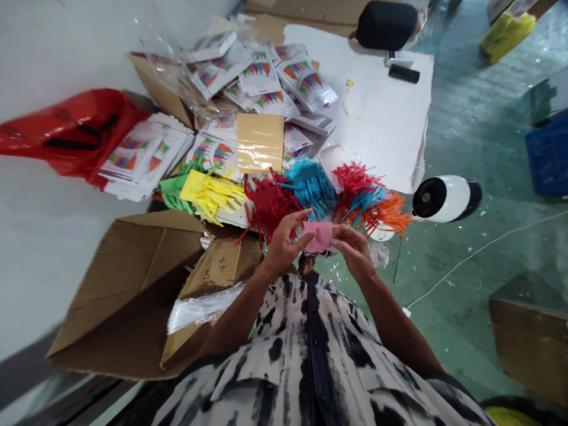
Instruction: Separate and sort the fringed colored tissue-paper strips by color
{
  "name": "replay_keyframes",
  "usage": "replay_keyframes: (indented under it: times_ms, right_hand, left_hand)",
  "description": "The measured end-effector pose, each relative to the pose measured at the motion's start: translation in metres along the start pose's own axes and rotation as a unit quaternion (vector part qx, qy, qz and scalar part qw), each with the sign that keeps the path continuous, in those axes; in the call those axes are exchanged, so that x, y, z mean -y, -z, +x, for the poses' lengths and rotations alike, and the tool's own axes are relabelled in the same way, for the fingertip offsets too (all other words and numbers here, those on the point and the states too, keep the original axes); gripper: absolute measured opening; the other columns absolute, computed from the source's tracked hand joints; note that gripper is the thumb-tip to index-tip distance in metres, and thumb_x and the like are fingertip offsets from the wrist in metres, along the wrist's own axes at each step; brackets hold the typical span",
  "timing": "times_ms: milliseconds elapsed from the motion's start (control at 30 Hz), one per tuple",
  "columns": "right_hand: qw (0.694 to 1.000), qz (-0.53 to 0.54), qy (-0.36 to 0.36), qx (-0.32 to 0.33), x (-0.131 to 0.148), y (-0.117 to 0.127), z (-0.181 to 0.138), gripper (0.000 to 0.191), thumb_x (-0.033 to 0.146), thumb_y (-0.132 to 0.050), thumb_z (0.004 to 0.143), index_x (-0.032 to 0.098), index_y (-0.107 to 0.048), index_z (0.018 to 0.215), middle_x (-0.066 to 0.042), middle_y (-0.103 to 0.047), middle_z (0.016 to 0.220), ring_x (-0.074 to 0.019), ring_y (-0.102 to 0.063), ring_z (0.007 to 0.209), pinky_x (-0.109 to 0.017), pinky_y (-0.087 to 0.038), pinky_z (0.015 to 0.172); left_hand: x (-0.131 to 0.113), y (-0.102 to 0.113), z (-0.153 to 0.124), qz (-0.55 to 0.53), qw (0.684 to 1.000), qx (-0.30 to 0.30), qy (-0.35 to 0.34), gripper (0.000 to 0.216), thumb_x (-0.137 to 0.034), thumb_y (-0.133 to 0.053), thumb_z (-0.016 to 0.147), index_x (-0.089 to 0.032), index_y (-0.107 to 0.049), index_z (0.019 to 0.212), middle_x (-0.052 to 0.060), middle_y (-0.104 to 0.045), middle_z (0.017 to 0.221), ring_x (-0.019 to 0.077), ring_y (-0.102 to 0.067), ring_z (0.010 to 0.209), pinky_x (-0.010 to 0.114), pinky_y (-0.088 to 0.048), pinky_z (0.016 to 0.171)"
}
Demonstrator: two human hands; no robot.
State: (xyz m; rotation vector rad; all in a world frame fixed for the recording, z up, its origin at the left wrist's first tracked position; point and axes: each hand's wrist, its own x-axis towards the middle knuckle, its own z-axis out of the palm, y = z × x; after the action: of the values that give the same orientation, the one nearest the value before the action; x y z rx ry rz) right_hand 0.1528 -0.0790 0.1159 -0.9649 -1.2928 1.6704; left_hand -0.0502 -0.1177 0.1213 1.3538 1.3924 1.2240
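A small piece of pink paper (320,237) is held between my two hands, close to my body. My left hand (286,241) pinches its left side with the thumb on top and the index finger raised. With thumb and fingers, my right hand (352,245) grips its right edge. Just beyond lie fringed paper tassels: dark red (271,201), blue (313,188), yellow (212,192) and green (176,188) ones. Farther right are a bright red tassel (355,177) and an orange tassel (390,214).
Printed packets (261,77) are piled on the table behind a tan card in clear wrap (260,142). An open cardboard box (128,266) stands at my left. On the right, a white-and-black rounded appliance (448,198) and a white cable (470,260) appear.
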Motion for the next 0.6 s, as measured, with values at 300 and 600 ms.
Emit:
replay_keyframes:
  times_ms: [300, 600]
  right_hand:
    - [0.999, 0.025, -0.034, -0.032, 0.002, 0.011, -0.004, 0.020, 0.046, -0.074, 0.091, 0.026, -0.069, 0.091, 0.001, -0.063, 0.085, -0.0150, -0.058, 0.077, -0.027, -0.048, 0.074]
    - [0.994, -0.101, -0.045, -0.017, -0.005, 0.019, -0.002, 0.031, 0.054, -0.078, 0.087, 0.024, -0.077, 0.096, -0.002, -0.072, 0.087, -0.0187, -0.064, 0.081, -0.031, -0.052, 0.077]
  left_hand:
    - [0.010, -0.010, 0.014, -0.110, 0.989, -0.007, 0.102, 0.038, -0.049, -0.091, 0.073, -0.017, -0.075, 0.083, 0.002, -0.073, 0.081, 0.0155, -0.067, 0.076, 0.027, -0.054, 0.074]
    - [-0.003, -0.011, 0.016, -0.079, 0.979, 0.069, 0.176, 0.040, -0.054, -0.087, 0.075, -0.015, -0.081, 0.077, 0.003, -0.072, 0.070, 0.0130, -0.059, 0.065, 0.024, -0.044, 0.063]
